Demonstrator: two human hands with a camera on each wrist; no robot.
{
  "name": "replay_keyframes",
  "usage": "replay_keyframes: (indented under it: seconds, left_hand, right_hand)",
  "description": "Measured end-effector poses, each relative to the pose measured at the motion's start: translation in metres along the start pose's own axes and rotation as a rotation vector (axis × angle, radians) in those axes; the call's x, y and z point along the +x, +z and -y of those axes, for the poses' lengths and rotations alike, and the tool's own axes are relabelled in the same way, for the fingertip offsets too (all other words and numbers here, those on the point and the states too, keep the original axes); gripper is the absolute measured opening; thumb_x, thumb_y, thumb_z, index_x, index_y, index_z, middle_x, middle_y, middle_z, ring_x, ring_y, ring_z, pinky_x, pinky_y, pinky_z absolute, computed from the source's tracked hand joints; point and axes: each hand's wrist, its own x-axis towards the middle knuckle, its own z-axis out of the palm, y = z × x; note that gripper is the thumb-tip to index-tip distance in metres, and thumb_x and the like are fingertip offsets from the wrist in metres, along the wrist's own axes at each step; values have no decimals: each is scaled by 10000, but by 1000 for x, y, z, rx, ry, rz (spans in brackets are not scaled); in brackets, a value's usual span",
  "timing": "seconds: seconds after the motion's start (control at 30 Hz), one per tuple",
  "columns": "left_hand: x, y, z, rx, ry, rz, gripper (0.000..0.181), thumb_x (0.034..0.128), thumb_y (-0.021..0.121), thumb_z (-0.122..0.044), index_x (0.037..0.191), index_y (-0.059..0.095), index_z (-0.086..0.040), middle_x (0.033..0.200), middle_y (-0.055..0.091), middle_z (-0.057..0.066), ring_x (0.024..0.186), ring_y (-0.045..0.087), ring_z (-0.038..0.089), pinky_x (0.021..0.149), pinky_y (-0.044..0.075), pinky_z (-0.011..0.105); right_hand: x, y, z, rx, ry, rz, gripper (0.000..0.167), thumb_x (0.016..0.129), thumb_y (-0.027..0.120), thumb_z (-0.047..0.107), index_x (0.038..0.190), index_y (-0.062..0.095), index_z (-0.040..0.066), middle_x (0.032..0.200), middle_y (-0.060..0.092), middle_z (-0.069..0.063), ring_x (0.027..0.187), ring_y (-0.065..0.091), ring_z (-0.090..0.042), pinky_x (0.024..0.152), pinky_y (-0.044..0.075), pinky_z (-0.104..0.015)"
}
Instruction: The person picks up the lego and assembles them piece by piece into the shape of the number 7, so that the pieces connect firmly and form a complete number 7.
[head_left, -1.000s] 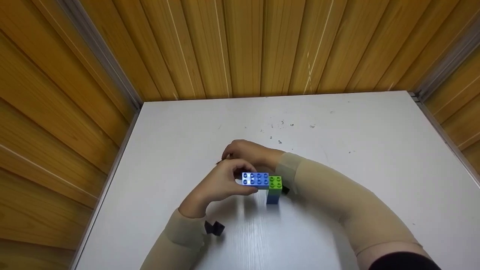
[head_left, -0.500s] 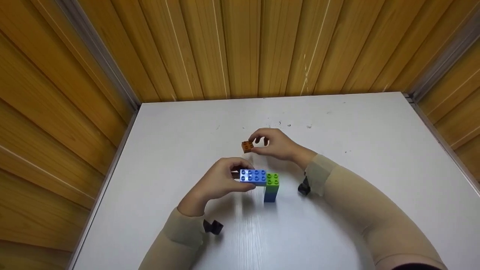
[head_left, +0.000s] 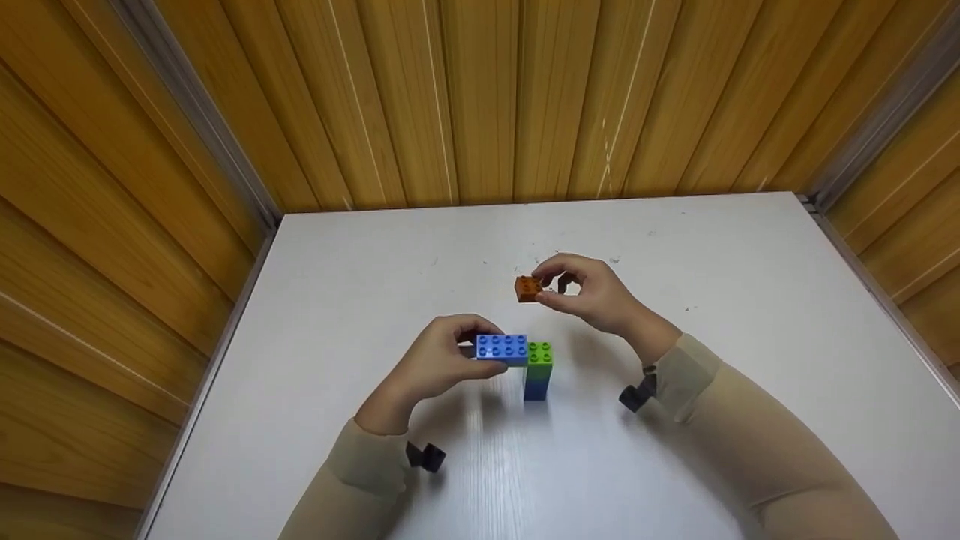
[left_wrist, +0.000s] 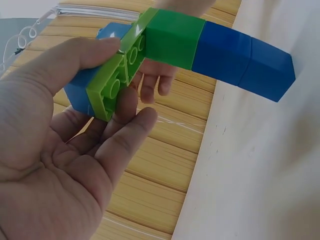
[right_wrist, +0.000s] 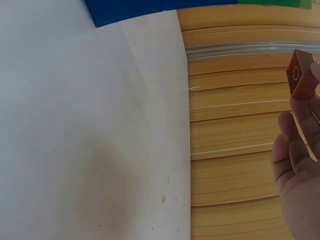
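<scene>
My left hand (head_left: 431, 364) pinches a long blue toy building brick (head_left: 501, 347) and the lime brick (left_wrist: 104, 92) under it between thumb and fingers. The lime brick juts out sideways from a column, its hollow underside showing in the left wrist view. Below it in the column come a green brick (left_wrist: 175, 39) and two dark blue bricks (left_wrist: 246, 61), whose foot appears to stand on the table. Beyond the column, my right hand (head_left: 600, 298) holds a small orange brick (head_left: 527, 289) above the table, between thumb and fingertips. Its hollow underside (right_wrist: 296, 74) faces the right wrist camera.
The white table (head_left: 360, 270) has small dark marks towards its far side. Wood-look panel walls (head_left: 480, 97) stand behind it and at both sides. A small black device (head_left: 426, 456) sits at the left wrist, another black device (head_left: 637, 393) at the right.
My right hand has come out from behind the left hand and moved right with the orange brick, which was hidden at first. My left hand keeps its hold on the built piece.
</scene>
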Motion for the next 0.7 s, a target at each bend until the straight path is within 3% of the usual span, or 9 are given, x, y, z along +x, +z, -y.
replay_keyframes:
  seconds: [0.23, 0.7]
  left_hand:
    - [2, 2, 0, 1, -13, -50, 395, 917, 955, -143, 1278, 798, -108, 1298, 791, 86, 1156, 778, 234, 1040, 679, 376]
    - [1, 4, 0, 10, -20, -92, 455, 948, 935, -157, 1369, 769, -121, 1370, 764, 78, 1214, 745, 244, 1107, 655, 396]
  right_hand:
    - [-28, -3, 8, 28, -43, -74, 305, 996, 859, 60, 1294, 800, 88, 1265, 781, -80, 1147, 693, -144, 981, 561, -216]
    - [-58, -1, 19, 65, -184, -152, 357, 921, 869, -86, 1249, 791, 30, 1213, 777, 52, 1121, 697, -135, 938, 548, -230]
